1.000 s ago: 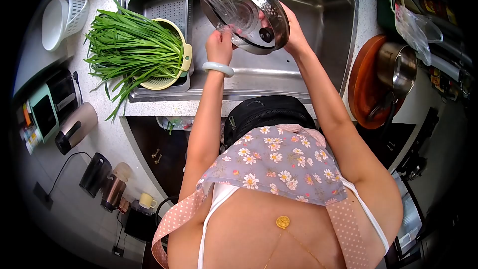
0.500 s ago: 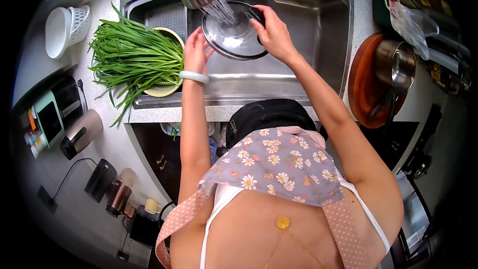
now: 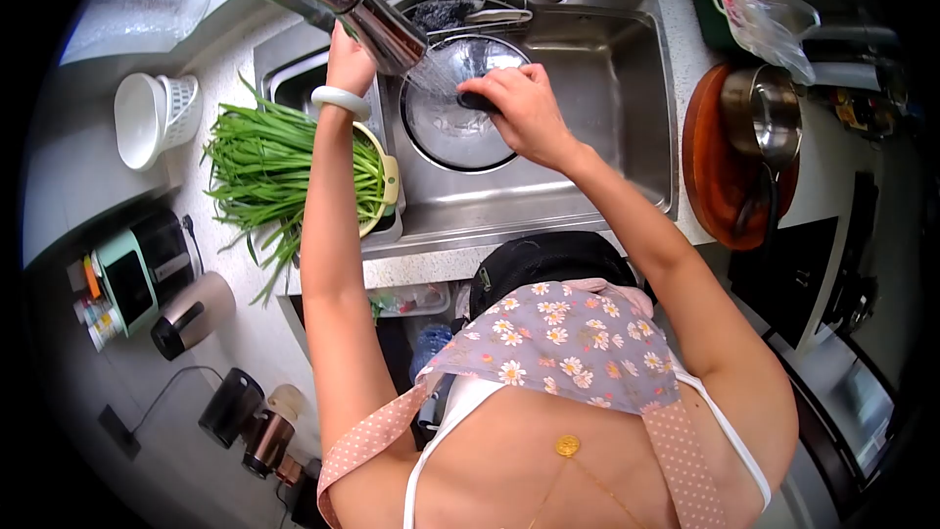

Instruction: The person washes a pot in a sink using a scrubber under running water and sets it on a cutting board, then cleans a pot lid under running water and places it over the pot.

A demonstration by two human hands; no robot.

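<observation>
A round glass lid [image 3: 446,127] with a metal rim is over the left part of the steel sink [image 3: 607,171]. My right hand [image 3: 519,108] grips its black knob, fingers closed round it. Water sprays onto the glass from the chrome faucet [image 3: 387,29]. My left hand [image 3: 350,64] is raised beside the faucet, partly behind it; its fingers are mostly hidden. Below my left wrist, long green stalks [image 3: 259,152] lie in a pale yellow colander [image 3: 390,179], sticking out over the counter.
White baskets [image 3: 142,118] stand on the left, above several appliances and a kettle [image 3: 196,313]. At right, a steel pot [image 3: 759,113] rests by a round wooden board [image 3: 700,157]. A wire rack [image 3: 490,15] with a dark scrubber is behind the lid. Bottles stand at the back.
The lid has gone from tilted in both hands to flatter, held by its knob in my right hand. My left hand has left its rim and moved up to the faucet.
</observation>
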